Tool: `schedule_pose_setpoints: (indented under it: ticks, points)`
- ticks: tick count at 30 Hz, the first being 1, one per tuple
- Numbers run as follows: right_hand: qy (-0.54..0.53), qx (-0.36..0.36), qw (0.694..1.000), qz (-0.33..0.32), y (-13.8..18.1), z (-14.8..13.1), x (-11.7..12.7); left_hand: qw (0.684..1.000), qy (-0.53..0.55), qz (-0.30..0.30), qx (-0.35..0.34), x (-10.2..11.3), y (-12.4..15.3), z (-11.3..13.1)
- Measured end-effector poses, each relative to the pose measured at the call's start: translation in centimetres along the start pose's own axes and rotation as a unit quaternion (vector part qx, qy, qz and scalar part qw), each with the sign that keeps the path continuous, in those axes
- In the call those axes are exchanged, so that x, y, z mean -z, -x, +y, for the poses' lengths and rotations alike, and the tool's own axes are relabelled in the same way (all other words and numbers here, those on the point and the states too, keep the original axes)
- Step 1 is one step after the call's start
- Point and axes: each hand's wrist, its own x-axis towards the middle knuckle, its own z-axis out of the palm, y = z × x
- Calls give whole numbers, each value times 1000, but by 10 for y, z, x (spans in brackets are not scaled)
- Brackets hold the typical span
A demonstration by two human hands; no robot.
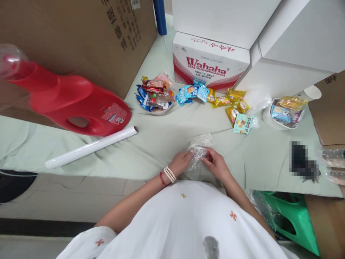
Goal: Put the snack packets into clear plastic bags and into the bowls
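Note:
Both hands hold a crumpled clear plastic bag (199,148) just above the near edge of the cloth-covered table. My left hand (182,162), with beads and a red string at the wrist, has its fingers closed on the bag's left side. My right hand (215,163) pinches the right side between thumb and fingers. Beyond them lie yellow snack packets (222,101), blue snack packets (192,92) and a mint-green packet (242,124). A bowl (159,112) heaped with wrapped snacks stands back left. On the right is a white container (281,124) with more packets.
A large red jug (81,97) and a white roll (91,147) lie on the left, before a brown carton (81,39). A Wahaha water box (210,61) and white boxes (302,36) stand at the back. A green stool (293,219) is below the table, right.

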Motion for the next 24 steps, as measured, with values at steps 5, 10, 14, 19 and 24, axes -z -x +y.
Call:
schedule_pose_setpoints:
  ticks: [5,10,14,19,24]
  points:
    - [42,56,996,-47,1,1,-4,958,-210,171,-97,1,2,8]
    - [118,67,986,-93,9,-8,9,984,-45,145,-88,4,-13,17]
    - [152,50,983,-86,15,-9,8,977,185,102,24,-5,-31,16]
    - [122,25,991,-42,25,5,7,956,257,123,68,-13,-46,11]
    - [108,25,994,7,27,6,17,947,282,146,37,-17,-39,12]
